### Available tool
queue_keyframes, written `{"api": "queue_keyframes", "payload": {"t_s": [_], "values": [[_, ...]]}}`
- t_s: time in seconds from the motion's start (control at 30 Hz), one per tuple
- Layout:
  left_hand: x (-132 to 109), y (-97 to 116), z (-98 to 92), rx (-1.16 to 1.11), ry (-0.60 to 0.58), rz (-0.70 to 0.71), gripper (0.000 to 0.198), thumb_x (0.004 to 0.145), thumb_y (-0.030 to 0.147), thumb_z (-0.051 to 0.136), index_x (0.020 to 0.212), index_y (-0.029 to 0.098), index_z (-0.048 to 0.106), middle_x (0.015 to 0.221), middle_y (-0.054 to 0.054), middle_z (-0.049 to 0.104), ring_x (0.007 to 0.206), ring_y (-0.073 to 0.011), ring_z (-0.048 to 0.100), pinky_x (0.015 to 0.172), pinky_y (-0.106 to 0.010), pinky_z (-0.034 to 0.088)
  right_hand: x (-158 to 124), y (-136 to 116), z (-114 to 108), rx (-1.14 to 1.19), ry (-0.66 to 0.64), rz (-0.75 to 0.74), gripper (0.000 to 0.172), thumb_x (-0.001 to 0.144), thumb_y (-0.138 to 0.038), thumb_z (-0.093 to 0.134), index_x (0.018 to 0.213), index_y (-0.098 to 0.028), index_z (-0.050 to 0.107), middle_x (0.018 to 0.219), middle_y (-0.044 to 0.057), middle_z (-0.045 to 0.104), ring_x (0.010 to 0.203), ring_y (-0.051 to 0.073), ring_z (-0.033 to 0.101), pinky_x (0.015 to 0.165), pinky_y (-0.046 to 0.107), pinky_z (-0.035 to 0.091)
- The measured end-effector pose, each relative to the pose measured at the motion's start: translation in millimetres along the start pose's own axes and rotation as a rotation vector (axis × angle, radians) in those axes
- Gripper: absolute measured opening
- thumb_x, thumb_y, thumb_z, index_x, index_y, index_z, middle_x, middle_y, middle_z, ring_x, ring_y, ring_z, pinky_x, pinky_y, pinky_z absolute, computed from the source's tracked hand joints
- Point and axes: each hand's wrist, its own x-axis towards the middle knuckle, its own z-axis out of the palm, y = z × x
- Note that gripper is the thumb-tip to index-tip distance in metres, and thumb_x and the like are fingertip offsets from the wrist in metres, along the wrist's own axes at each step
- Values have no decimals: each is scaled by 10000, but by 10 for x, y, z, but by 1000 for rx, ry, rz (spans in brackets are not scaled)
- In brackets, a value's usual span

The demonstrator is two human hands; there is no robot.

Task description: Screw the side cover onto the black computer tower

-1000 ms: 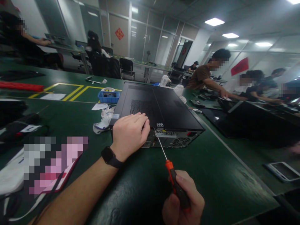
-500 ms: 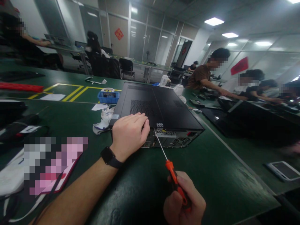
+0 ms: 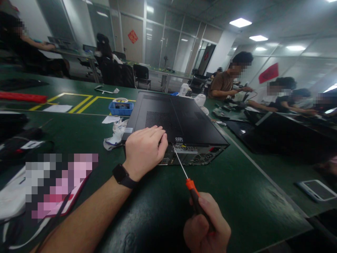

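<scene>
A black desktop computer case (image 3: 181, 119) lies flat on the green table (image 3: 237, 189), its rear panel with a fan grille facing me. My left hand (image 3: 144, 149), with a black watch on the wrist, rests fingers together on the case's near left corner, pressing down on it. My right hand (image 3: 207, 228) is closed round the orange and black handle of a screwdriver (image 3: 191, 186). The thin shaft runs up and left, and its tip touches the top edge of the rear panel beside my left hand's fingers.
A crumpled white cloth (image 3: 116, 135) and a blue parts bin (image 3: 121, 107) lie left of the case. A phone (image 3: 314, 189) lies at the right. Black gear and cables sit at the far left. Other people work at the right and back tables.
My right hand has shifted its grip on the screwdriver handle slightly. The tip stays at the same spot on the rear panel, and my left hand has not moved.
</scene>
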Motion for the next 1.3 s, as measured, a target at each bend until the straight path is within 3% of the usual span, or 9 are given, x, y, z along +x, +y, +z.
{"api": "queue_keyframes", "payload": {"t_s": [0.4, 0.67, 0.87, 1.03, 1.17, 1.3], "values": [[5, 3, -7, -15, -20, -10, 244, 1009, 261, 558, 1037, 174, 784, 1160, -66, 824, 1078, -278, 789, 920, -461, 623, -72, 20, 50, 93, 52, 2, 356, 1010, -235, 543, 1358, -159, 563, 1118, 124, 656, 968, 246, 698, 718, 445, 648], [0, -2, -10, -16, -19, -13, 244, 1010, 264, 556, 1037, 180, 784, 1155, -66, 826, 1073, -283, 791, 933, -463, 622, 17, 16, 26, 35, 33, -48, 330, 1025, -172, 520, 1344, -120, 583, 1029, 101, 666, 906, 196, 698, 687, 341, 608], [-4, -7, -8, -21, -35, -18, 251, 1011, 263, 551, 1059, 183, 784, 1173, -68, 821, 1087, -285, 786, 943, -474, 618, -97, 60, 40, 96, 47, -22, 355, 1015, -243, 568, 1354, -143, 594, 1052, 115, 677, 921, 237, 708, 695, 402, 619], [-9, -3, -4, -24, -37, -22, 259, 1015, 268, 546, 1054, 181, 787, 1171, -70, 821, 1088, -290, 785, 938, -473, 616, -27, 3, 36, 108, 29, 7, 351, 996, -218, 562, 1339, -149, 583, 1061, 114, 664, 927, 231, 697, 704, 406, 625], [-11, -8, -8, -24, -50, -27, 263, 1015, 265, 545, 1068, 178, 788, 1184, -72, 818, 1095, -289, 783, 949, -471, 611, 0, -6, 14, 29, 37, -8, 330, 981, -163, 585, 1310, -155, 596, 956, 80, 669, 821, 197, 696, 634, 347, 604], [-4, -13, -10, -23, -47, -24, 268, 1017, 269, 543, 1066, 176, 789, 1178, -78, 819, 1085, -292, 786, 931, -469, 617, -37, 16, 10, -32, 12, 5, 282, 1022, -241, 574, 1294, -172, 601, 895, 60, 660, 775, 197, 700, 583, 333, 599]]}}
